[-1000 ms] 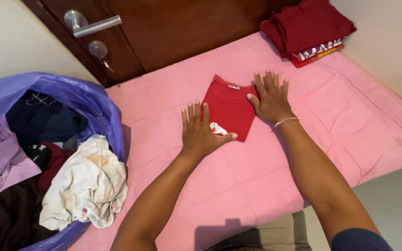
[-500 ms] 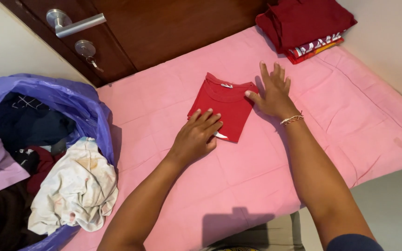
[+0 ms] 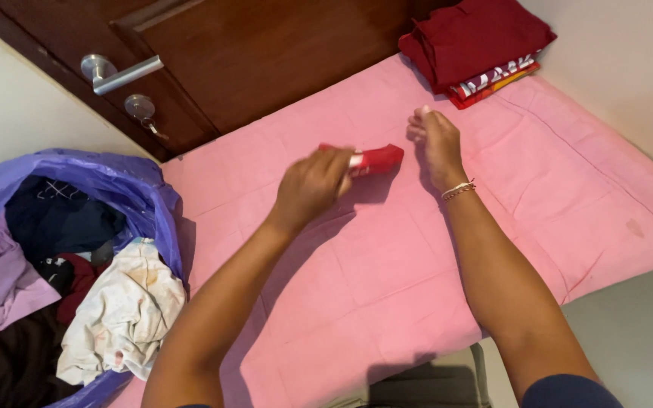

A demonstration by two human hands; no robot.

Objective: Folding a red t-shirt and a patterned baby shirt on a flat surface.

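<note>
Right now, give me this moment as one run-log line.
left hand: holds folded red shirt, lifted | right hand: fingers pinched, beside shirt | surface: pink mattress | nearby: folded clothes stack, purple laundry bag

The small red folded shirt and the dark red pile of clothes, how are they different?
The small red folded shirt is bright red and lifted by the left hand; the dark red pile of folded clothes is maroon, bigger, and lies untouched in the pink mat's corner. Both are folded.

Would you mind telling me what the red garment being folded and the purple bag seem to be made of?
Red garment: likely soft knit cotton, matte, bending limply in the left hand.
Purple bag: apparently thin plastic film, slightly glossy, with crinkled, slumping walls.
</note>
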